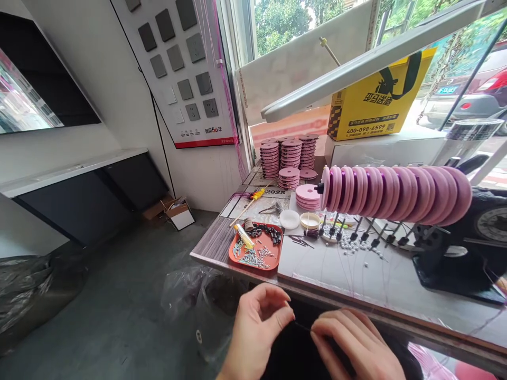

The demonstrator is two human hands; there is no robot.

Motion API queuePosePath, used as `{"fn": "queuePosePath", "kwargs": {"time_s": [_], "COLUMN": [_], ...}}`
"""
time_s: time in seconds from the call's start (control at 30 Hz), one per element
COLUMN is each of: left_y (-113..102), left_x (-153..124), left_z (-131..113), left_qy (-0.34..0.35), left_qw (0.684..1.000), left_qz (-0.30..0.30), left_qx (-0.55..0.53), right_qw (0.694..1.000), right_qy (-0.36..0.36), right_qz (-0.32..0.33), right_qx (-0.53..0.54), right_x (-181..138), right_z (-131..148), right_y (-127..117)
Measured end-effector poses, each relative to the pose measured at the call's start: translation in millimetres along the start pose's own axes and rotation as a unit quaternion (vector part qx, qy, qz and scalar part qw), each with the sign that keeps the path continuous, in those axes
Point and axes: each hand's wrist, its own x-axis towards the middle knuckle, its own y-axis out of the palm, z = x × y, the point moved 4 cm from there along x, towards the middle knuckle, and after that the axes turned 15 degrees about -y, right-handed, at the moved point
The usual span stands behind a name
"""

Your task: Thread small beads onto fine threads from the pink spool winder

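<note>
head view: left hand (259,330) and right hand (354,343) held low, just in front of the counter (356,279) edge, fingertips pinched narrow on a thin dark thread (303,326) stretched between them. likely feather-light, limp, slippery; best pinched close to its ends. beyond the counter edge: orange tray (256,247) of beads, pink spools (396,192) on a rod.

Orange tray (273,262) of beads, stacked pink discs (290,154), yellow box (378,100), possibly cardboard.
</note>
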Motion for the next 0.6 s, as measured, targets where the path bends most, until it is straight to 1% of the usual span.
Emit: {"fn": "queuePosePath", "kwargs": {"time_s": [0.1, 0.27, 0.43, 0.6], "left_y": [4, 10, 10, 10], "left_x": [-6, -10, -14, -18], "left_z": [16, 21, 19, 16], "left_qy": [-0.013, -0.002, 0.014, 0.025], "left_qw": [0.997, 0.988, 0.987, 0.989], "left_qz": [-0.023, -0.079, -0.109, -0.119], "left_qx": [-0.074, -0.13, -0.116, -0.082], "right_qw": [1.0, 1.0, 1.0, 1.0], "right_qy": [-0.006, -0.004, 0.003, 0.007], "right_qz": [0.001, 0.009, 0.01, 0.01], "right_qx": [-0.019, -0.025, -0.025, -0.025], "right_x": [-1, -3, -2, 0], "right_z": [-1, -2, 1, 2], "right_y": [0, 1, 1, 0]}}
